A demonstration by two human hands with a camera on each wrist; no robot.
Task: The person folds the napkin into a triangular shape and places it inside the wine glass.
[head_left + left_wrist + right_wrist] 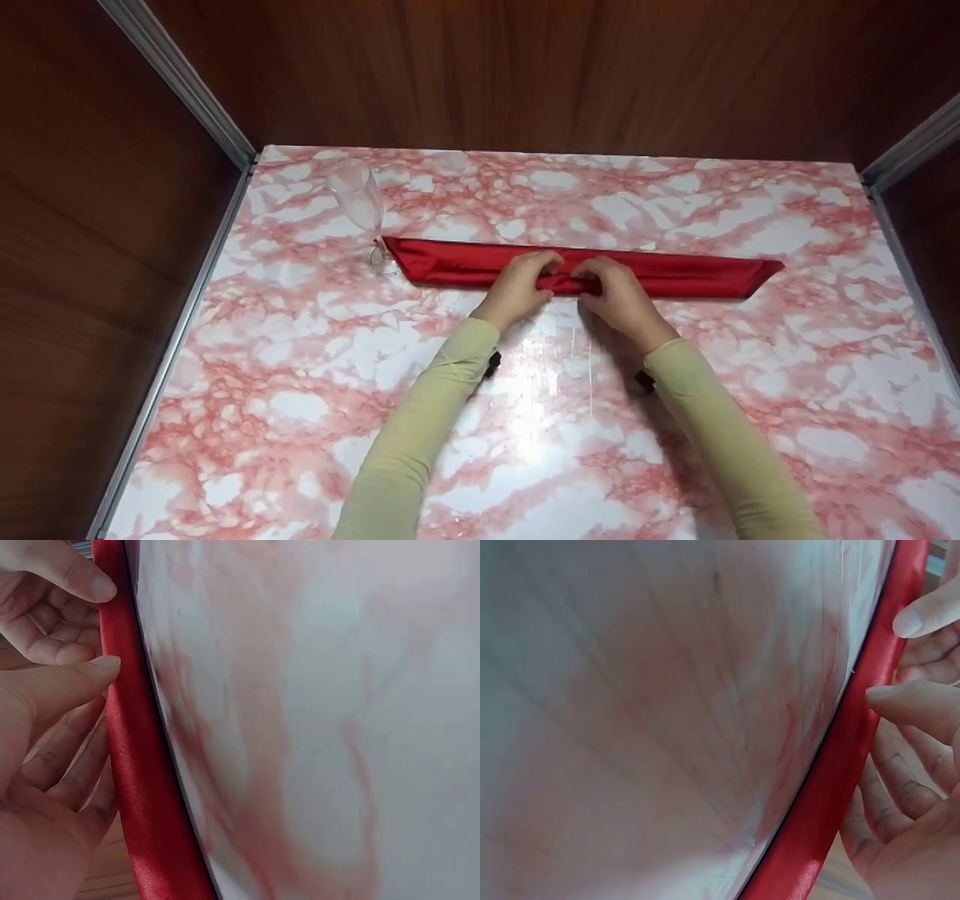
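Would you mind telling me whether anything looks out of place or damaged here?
No spill or damage stands out. The one slightly awkward spot is the left tip of the red cloth, which lies right by the stem of the glass; whether they touch is unclear.

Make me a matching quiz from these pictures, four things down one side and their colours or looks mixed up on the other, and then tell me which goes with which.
Things:
1. Folded cloth
2. Stemmed glass
3. Left sleeve
4. Tabletop

Colours and looks:
A. Pale yellow-green
B. Marbled, pinkish red and white
C. Plain red, long and narrow
D. Colourless and see-through

Right pairs: 1-C, 2-D, 3-A, 4-B.
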